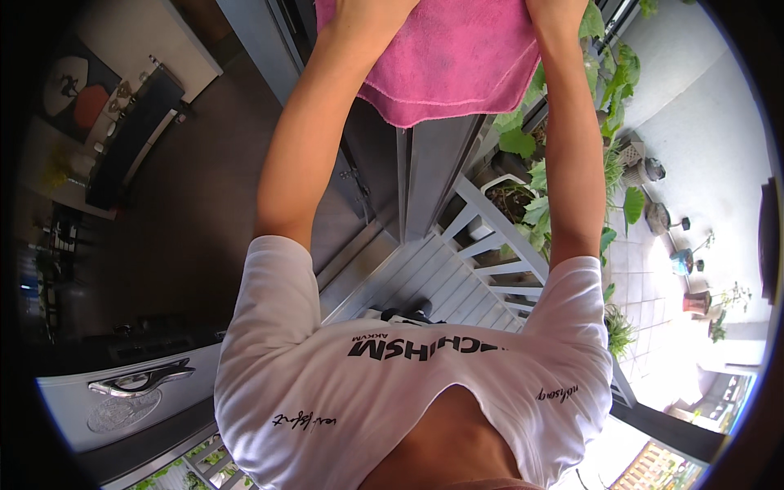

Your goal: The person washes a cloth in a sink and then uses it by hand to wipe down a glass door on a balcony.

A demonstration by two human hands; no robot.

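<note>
At the top edge, my left hand (376, 7) and my right hand (557, 9) are raised, with their fingers cut off by the frame. A pink cloth (453, 67) with a stitched border hangs between them, its upper part out of view. Both hands are at the cloth, which stays up between them, so each seems to grip it. Below and behind its lower edge stands a grey metal door or window frame (435, 177). Both forearms are bare below white short sleeves.
A slatted grey deck (422, 275) lies below, bordered by a white railing (502, 226). Leafy plants (517, 142) grow close to my right forearm; several pots stand beyond. On the left, a dark-floored room (214, 153) holds a sideboard (135, 135). A door handle (141, 380) is at lower left.
</note>
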